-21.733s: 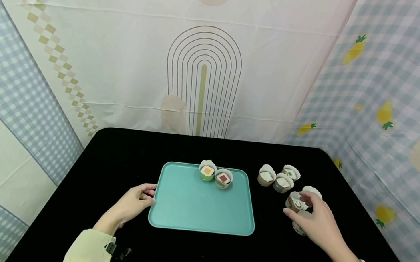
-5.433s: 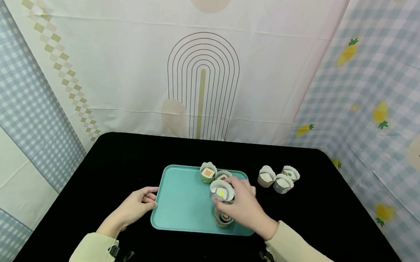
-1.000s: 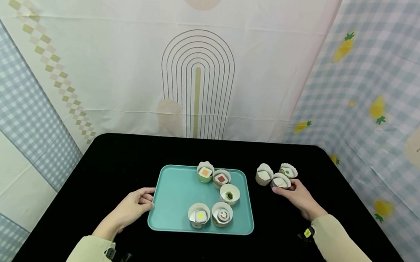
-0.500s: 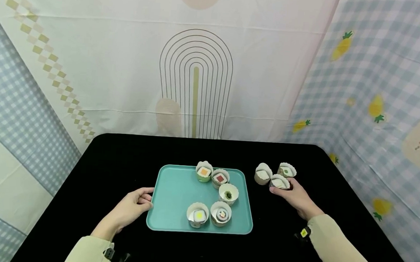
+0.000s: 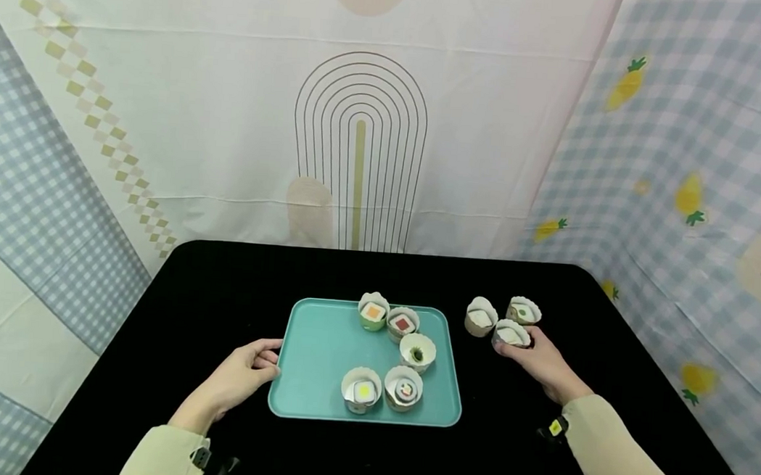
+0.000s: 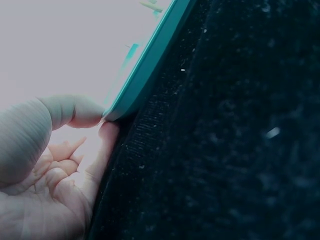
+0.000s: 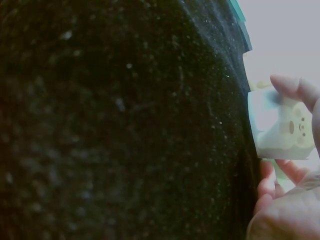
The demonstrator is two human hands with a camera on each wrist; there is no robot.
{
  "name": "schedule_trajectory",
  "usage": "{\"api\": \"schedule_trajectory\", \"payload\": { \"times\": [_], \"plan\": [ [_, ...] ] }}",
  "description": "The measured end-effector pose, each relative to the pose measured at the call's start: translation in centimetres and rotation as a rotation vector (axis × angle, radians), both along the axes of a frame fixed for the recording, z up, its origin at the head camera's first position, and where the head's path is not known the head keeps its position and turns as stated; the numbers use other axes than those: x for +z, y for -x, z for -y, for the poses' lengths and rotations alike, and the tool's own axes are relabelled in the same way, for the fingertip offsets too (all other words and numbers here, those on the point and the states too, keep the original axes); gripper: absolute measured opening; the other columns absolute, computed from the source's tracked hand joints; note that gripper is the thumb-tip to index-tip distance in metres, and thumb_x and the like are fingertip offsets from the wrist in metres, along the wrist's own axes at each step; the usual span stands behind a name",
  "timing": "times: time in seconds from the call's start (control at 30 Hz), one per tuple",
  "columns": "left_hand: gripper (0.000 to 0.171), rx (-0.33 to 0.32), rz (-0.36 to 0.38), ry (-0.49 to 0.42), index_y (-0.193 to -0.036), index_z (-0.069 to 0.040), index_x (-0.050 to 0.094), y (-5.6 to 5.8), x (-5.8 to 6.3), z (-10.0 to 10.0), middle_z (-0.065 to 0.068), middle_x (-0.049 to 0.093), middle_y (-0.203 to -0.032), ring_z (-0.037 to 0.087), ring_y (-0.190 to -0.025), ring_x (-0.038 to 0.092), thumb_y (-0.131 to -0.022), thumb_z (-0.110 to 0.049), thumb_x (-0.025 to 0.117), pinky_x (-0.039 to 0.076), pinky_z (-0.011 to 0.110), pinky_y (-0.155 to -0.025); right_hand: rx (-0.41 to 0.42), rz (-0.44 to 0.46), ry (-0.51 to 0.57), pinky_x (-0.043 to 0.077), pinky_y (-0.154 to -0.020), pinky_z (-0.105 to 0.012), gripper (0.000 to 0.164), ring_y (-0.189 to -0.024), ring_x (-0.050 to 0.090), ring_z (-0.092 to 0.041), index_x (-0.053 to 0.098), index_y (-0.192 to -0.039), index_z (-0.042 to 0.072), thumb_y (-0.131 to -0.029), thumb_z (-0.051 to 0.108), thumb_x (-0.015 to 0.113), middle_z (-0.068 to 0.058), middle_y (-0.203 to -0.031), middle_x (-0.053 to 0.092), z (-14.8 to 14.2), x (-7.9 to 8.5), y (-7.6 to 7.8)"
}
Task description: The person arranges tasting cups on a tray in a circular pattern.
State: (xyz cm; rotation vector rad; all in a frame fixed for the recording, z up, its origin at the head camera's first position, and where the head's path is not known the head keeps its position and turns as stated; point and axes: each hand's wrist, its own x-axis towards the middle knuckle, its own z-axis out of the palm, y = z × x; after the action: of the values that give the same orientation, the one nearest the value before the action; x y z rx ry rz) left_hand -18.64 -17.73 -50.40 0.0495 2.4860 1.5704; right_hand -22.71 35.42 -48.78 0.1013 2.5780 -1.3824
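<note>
In the head view, my right hand (image 5: 545, 367) grips a paper baking cup (image 5: 512, 336) holding a white piece, thumb on its near side. The right wrist view shows this cup's printed wall (image 7: 285, 127) between thumb and fingers. Right behind it stand two more cups, one with a white piece (image 5: 480, 318), the other with a green-dotted piece (image 5: 523, 313). My left hand (image 5: 237, 378) pinches the left edge of a teal tray (image 5: 321, 350); in the left wrist view thumb and finger meet at the tray's rim (image 6: 145, 62).
Several filled paper cups stand on the tray: an orange-topped one (image 5: 373, 313) and a red-topped one (image 5: 403, 324) at the back, a green-centred one (image 5: 417, 354) at right, a round-roll one (image 5: 404, 390) and a yellow-topped one (image 5: 361, 392) in front. Black cloth (image 5: 486, 433) covers the table.
Since the oldest frame, three cups from the right have come onto the tray. My right hand has left the tray, taken hold of another cup, and just shifted it slightly toward me.
</note>
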Motion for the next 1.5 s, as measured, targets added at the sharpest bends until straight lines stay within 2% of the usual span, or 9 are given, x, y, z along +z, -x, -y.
{"api": "schedule_trajectory", "payload": {
  "times": [0.2, 0.43, 0.67, 0.9, 1.03, 1.3, 1.37, 1.5],
  "plan": [
    [0.048, -0.001, -0.005, -0.005, -0.137, -0.012, 0.052, 0.0, 0.1, 0.2, 0.007, 0.058, -0.102, 0.021, -0.089, 0.058, -0.091, -0.006, 0.062, 0.048, 0.038, -0.082, 0.038, -0.027, 0.005, 0.045, -0.091, -0.047, 0.078, -0.119, 0.049, -0.035, 0.034, -0.144, 0.005, -0.087, 0.043, 0.070, -0.020, -0.138, 0.043, 0.3, 0.1, 0.1],
    [0.047, -0.017, -0.007, -0.018, -0.138, -0.010, 0.052, -0.1, 0.2, 0.3, 0.007, 0.058, -0.102, 0.021, -0.089, 0.058, -0.092, -0.006, 0.062, 0.048, 0.038, -0.082, 0.070, -0.049, -0.008, 0.047, -0.088, -0.045, 0.072, -0.113, 0.053, -0.032, 0.037, -0.140, 0.001, -0.089, 0.039, 0.069, -0.020, -0.133, 0.047, 0.1, 0.1, -0.1],
    [0.047, -0.022, -0.005, -0.040, -0.137, -0.010, 0.052, -0.1, 0.7, -0.1, 0.008, 0.059, -0.102, 0.020, -0.088, 0.058, -0.091, -0.006, 0.063, 0.048, 0.038, -0.081, 0.046, -0.048, -0.087, 0.050, -0.082, -0.042, 0.070, -0.106, 0.056, -0.029, 0.042, -0.135, -0.001, -0.088, 0.043, 0.069, -0.019, -0.126, 0.052, 0.2, 0.6, -0.6],
    [0.048, -0.021, -0.006, -0.050, -0.138, -0.009, 0.052, -0.3, 0.7, 0.0, 0.008, 0.058, -0.102, 0.020, -0.088, 0.058, -0.091, -0.006, 0.063, 0.048, 0.038, -0.081, 0.029, -0.070, -0.121, 0.050, -0.075, -0.037, 0.064, -0.095, 0.058, -0.024, 0.049, -0.127, -0.003, -0.088, 0.045, 0.068, -0.017, -0.117, 0.057, 0.7, 0.9, -1.4],
    [0.048, -0.020, 0.001, -0.045, -0.138, -0.010, 0.052, -0.3, 0.7, 0.1, 0.007, 0.059, -0.101, 0.020, -0.088, 0.058, -0.091, -0.006, 0.063, 0.048, 0.038, -0.082, 0.038, -0.103, -0.131, 0.051, -0.074, -0.037, 0.065, -0.093, 0.059, -0.024, 0.050, -0.128, 0.000, -0.088, 0.047, 0.068, -0.016, -0.115, 0.058, 1.5, 1.6, -1.9],
    [0.048, -0.018, 0.000, -0.037, -0.138, -0.011, 0.052, -0.2, 0.4, 0.1, 0.007, 0.059, -0.101, 0.021, -0.088, 0.058, -0.091, -0.005, 0.062, 0.048, 0.039, -0.083, 0.114, -0.180, -0.117, 0.050, -0.077, -0.039, 0.066, -0.094, 0.060, -0.024, 0.050, -0.132, 0.005, -0.086, 0.049, 0.069, -0.013, -0.114, 0.060, 5.7, 5.0, -2.7],
    [0.049, -0.016, -0.001, -0.036, -0.138, -0.011, 0.052, -0.2, 0.3, 0.0, 0.007, 0.059, -0.101, 0.021, -0.088, 0.058, -0.091, -0.005, 0.062, 0.048, 0.039, -0.083, 0.144, -0.184, -0.099, 0.050, -0.080, -0.040, 0.068, -0.098, 0.060, -0.025, 0.048, -0.135, 0.007, -0.086, 0.050, 0.069, -0.012, -0.117, 0.059, 7.1, 5.8, -2.8],
    [0.048, -0.012, -0.005, -0.034, -0.138, -0.010, 0.052, -0.3, 0.3, 0.0, 0.007, 0.058, -0.101, 0.020, -0.088, 0.058, -0.091, -0.006, 0.063, 0.048, 0.039, -0.082, 0.194, -0.224, -0.094, 0.051, -0.077, -0.038, 0.061, -0.094, 0.061, -0.022, 0.053, -0.129, 0.013, -0.083, 0.049, 0.072, -0.007, -0.112, 0.060, 10.8, 6.7, -2.8]
  ]
}}
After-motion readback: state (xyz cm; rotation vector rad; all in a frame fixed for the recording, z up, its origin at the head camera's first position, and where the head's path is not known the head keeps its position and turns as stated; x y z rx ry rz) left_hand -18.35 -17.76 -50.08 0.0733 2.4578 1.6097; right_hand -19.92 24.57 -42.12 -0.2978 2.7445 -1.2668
